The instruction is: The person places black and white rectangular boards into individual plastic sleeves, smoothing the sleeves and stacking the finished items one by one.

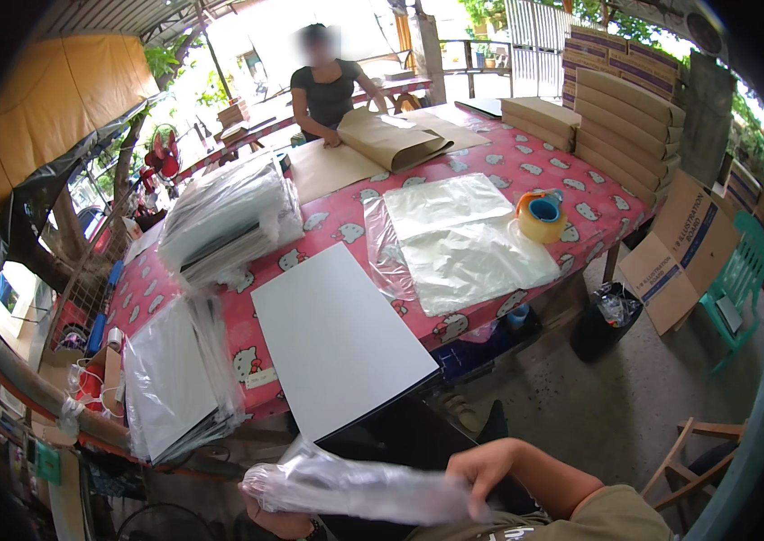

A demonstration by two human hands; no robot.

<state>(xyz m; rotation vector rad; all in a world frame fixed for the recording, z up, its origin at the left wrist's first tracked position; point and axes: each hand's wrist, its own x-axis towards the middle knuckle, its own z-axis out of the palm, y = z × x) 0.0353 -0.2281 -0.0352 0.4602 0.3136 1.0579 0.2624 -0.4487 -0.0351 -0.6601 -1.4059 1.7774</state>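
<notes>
A clear plastic bag (359,491), crumpled and stretched sideways, spans between my two hands close to my body. My left hand (274,516) grips its left end, with the fingers partly covered by the film. At the other end my right hand (479,469) is closed on the plastic, its fingertips smeared by motion. Just beyond the bag lies a white board (341,338), its near corner reaching past the table's edge. To its left sits a stack of boards in clear plastic (179,370). Flat clear plastic bags (463,243) are spread to the right.
Tape rolls (542,215) rest beside the flat bags on the pink patterned table (319,216). A taller wrapped stack (233,216) stands far left. Across the table, a person (328,90) handles brown paper (391,140). Brown packs (625,135), a black bin (606,320) and a green chair (743,288) are at right.
</notes>
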